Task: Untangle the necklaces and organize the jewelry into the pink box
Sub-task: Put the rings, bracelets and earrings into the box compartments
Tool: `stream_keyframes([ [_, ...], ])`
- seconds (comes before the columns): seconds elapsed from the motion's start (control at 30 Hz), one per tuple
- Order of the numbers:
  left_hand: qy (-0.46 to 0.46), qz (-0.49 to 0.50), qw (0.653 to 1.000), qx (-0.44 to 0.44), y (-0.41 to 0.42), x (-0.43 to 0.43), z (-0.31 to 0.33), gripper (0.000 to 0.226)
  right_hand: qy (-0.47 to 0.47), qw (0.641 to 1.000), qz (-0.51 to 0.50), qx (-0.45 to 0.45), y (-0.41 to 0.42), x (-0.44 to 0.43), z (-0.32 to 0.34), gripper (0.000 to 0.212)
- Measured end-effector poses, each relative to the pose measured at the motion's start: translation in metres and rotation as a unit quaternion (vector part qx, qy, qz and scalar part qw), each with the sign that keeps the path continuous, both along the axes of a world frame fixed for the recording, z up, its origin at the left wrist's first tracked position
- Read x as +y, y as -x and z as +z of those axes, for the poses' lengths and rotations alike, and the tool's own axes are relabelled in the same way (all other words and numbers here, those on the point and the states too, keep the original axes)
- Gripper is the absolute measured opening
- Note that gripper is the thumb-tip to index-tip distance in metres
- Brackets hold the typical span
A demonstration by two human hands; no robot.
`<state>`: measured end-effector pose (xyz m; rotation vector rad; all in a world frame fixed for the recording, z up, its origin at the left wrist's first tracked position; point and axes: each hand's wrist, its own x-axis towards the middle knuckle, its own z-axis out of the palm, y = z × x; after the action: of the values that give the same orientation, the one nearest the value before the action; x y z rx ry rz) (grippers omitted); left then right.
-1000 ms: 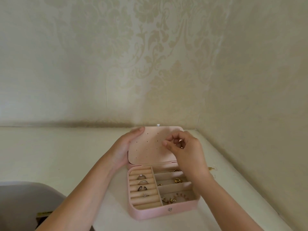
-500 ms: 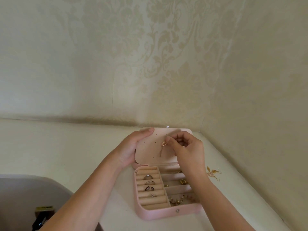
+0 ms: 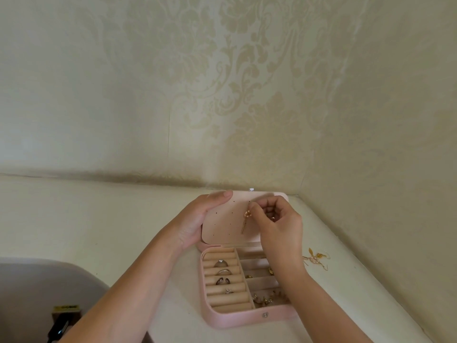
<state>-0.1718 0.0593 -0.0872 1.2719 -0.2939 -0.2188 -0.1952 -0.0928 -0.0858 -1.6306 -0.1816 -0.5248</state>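
The pink box (image 3: 235, 320) lies open on the table, its lid (image 3: 223, 220) standing upright with rows of small holes. My left hand (image 3: 197, 219) grips the lid's left edge. With its fingertips my right hand (image 3: 277, 221) pinches a gold drop earring (image 3: 246, 220) with pink beads, held against the lid's inner panel. Several rings (image 3: 222, 272) sit in the rolled slots on the left of the box. Small gold pieces (image 3: 264, 299) lie in the right compartments, partly hidden by my right wrist.
A loose tangle of gold jewelry (image 3: 316, 259) lies on the cream table (image 3: 123, 231) to the right of the box. Patterned walls meet in a corner just behind the lid. A grey chair back (image 3: 37, 288) sits at the lower left.
The earring, hidden in my right fingers a second ago, now hangs in plain sight against the lid. The camera has tilted, bringing the loose jewelry on the right into view.
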Motion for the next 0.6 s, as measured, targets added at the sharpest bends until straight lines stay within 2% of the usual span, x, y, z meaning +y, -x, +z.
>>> stream_keyframes([
  [0.1, -0.014, 0.003, 1.000, -0.009, -0.0023, 0.0012, -0.0014, 0.049, -0.003, 1.000, -0.005, -0.008, -0.0007, 0.0004, -0.0011, 0.011],
  [0.27, -0.025, 0.002, 1.000, -0.018, -0.0056, 0.0025, -0.0044, 0.056, 0.016, 1.000, -0.008, -0.007, 0.0011, 0.0016, -0.0007, 0.014],
  [0.53, -0.038, 0.011, 0.999, -0.033, -0.0087, 0.0010, -0.0080, 0.037, 0.110, 0.993, -0.039, -0.019, 0.0015, 0.0071, 0.0020, 0.015],
  [0.6, -0.035, 0.011, 0.999, -0.032, -0.0097, 0.0014, -0.0087, 0.026, 0.115, 0.993, -0.031, -0.015, 0.0013, 0.0059, 0.0026, 0.014],
])
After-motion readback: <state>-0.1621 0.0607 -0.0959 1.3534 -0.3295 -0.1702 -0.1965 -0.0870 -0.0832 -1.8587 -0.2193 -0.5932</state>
